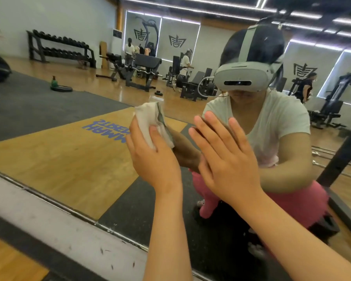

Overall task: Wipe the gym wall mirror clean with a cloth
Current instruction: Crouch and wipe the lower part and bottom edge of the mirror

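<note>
The wall mirror (73, 126) fills most of the view and reflects the gym. My left hand (152, 159) holds a folded white cloth (150, 120) pressed against the glass, a little left of centre. Just right of it, my right hand (223, 157) lies flat on the mirror with the fingers spread and nothing in it. Both hands' reflections show as dark shapes behind them. My own reflection, crouched in a white top and pink trousers, is directly behind the hands.
The mirror's lower edge meets a white ledge (55, 222) running diagonally across the bottom left. A dark post (344, 151) leans at the right. Reflected in the glass are a dumbbell rack (59, 47), benches, machines and several people.
</note>
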Demonstrator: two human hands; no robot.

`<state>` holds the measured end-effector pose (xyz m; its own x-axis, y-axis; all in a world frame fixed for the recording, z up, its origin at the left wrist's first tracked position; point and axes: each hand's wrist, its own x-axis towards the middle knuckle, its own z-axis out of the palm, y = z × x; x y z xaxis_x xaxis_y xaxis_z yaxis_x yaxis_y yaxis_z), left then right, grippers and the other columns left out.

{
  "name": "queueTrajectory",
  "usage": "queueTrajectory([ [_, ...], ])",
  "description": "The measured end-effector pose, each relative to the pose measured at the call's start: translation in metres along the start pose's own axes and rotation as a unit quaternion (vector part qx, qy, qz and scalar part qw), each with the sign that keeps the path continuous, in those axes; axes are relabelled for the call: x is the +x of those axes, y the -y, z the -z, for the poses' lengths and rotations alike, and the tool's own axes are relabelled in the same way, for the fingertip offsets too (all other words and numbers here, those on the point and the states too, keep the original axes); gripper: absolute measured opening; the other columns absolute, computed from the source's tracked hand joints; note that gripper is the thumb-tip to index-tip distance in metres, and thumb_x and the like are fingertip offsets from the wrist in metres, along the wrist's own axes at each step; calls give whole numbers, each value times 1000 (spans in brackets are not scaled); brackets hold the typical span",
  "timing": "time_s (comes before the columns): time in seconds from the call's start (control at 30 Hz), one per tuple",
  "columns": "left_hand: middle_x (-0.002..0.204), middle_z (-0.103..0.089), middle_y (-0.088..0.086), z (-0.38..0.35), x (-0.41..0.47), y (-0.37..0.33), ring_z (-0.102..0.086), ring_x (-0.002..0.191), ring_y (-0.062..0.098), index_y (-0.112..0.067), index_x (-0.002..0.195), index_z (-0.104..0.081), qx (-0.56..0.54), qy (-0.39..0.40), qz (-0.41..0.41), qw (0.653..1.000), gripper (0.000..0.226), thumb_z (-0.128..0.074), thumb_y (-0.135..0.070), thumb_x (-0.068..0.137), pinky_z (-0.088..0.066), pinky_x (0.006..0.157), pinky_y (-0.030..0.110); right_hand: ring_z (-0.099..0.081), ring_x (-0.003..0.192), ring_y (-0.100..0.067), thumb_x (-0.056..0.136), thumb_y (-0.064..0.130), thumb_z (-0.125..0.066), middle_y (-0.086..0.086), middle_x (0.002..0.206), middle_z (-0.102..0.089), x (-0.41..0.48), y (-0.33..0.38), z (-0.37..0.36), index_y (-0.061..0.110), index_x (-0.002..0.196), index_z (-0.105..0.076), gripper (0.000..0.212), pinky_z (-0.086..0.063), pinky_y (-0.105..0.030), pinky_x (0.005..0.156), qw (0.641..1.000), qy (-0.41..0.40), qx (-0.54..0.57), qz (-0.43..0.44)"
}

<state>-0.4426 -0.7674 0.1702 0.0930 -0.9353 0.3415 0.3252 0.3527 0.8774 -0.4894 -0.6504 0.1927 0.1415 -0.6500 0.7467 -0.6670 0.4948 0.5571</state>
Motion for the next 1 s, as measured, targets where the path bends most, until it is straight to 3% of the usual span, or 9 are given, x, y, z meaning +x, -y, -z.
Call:
queueTrajectory([
  [0.2,116,-59,6,-2,-2,1,-48,95,7,-12,132,-57,15,-23,-45,999,36,-51,-16,97,-27,70,-4,-36,142,-25,84,6,-55,-8,148,-46,1,4,-1,7,137,-55,53,-25,-51,117,999,-13,34,-14],
  [0.37,114,-60,7,3,5,7,-51,96,10,-9,131,-56,20,15,-76,997,37,-48,-19,96,-35,70,7,-37,141,-24,82,9,-60,-8,143,-52,12,23,2,8,126,-64,44,-17,-48,120,990,-37,91,-97],
  [0.53,114,-61,3,4,7,10,-56,101,12,-13,128,-58,-11,21,-79,997,34,-49,-20,96,-41,81,10,-33,143,-21,82,13,-60,-6,147,-48,17,27,-1,9,136,-56,54,-16,-45,121,987,-38,95,-125],
  [0.63,112,-61,-1,5,9,7,-58,103,11,-29,120,-58,-24,19,-69,997,26,-48,-21,97,-48,86,28,-32,143,-20,82,12,-60,-6,147,-48,16,26,-1,8,136,-55,54,-14,-43,122,983,-41,127,-128],
  [0.73,108,-61,-3,7,12,1,-59,101,11,-45,108,-52,-18,27,-78,996,28,-49,-20,95,-51,86,36,-33,143,-20,83,14,-57,-4,147,-48,15,24,2,8,135,-57,52,-14,-43,122,979,-36,158,-123],
  [0.87,110,-62,2,2,12,-10,-59,99,17,-16,123,-58,21,27,-91,995,29,-48,-23,97,-51,83,38,-36,142,-20,83,15,-55,-5,146,-49,13,19,6,7,133,-59,50,-17,-43,121,974,-28,193,-113],
  [1.0,105,-60,2,8,9,-18,-58,91,16,-15,124,-57,67,106,-158,979,30,-49,-27,98,-48,73,31,-37,141,-22,84,17,-52,-7,146,-49,13,19,5,7,132,-60,49,-17,-44,121,976,-31,186,-109],
])
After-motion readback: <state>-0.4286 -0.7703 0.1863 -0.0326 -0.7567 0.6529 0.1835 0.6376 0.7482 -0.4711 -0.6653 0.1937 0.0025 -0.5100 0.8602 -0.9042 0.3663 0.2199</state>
